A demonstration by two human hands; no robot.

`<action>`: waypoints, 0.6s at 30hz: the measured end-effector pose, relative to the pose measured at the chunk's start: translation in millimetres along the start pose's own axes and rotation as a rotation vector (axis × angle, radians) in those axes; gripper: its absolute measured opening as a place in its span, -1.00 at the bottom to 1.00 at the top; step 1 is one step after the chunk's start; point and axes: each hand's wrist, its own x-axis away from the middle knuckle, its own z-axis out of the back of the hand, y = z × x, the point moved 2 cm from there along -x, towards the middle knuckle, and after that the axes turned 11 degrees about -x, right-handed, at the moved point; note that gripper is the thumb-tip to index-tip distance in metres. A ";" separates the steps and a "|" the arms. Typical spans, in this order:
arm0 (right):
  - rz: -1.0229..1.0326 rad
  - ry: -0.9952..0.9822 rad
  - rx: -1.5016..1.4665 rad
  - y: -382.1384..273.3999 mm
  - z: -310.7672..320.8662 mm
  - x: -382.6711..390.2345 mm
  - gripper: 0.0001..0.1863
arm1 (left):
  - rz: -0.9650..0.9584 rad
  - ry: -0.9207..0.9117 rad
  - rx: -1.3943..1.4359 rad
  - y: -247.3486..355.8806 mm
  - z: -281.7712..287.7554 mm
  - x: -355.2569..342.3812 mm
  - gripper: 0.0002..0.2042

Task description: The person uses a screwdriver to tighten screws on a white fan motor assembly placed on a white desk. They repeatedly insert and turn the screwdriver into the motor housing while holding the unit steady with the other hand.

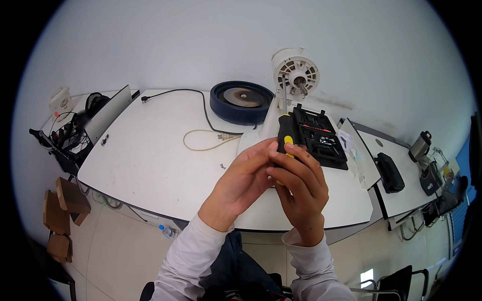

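Nearest: both hands are raised in front of the body, over the near part of the white table (150, 165). Right hand (301, 185): fingers curled, gripping the lower handle of the black-and-yellow screwdriver (287, 130). Left hand (246, 175): just beside the right, thumb and fingers bent toward the handle end; its fingers are partly hidden, so I cannot tell whether they grip.

Screwdriver stands nearly upright in view, shaft pointing away toward the motor; tip contact cannot be determined.

Left of the hands, small metal screws (222, 166) lie on the tabletop. Beyond, a beige cord (198, 149) lies looped. Right of the screwdriver, a black tool case (321, 138) lies open.

Farther: a dark blue round base (221, 113), a black cord (204, 108) beside it, and a white motor housing (297, 70) with exposed shaft, before the pale wall (175, 45).
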 end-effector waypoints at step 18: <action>-0.046 0.109 0.071 0.4 4.4 0.5 -0.58 | 0.057 0.031 0.069 -1.4 1.4 -4.9 -0.62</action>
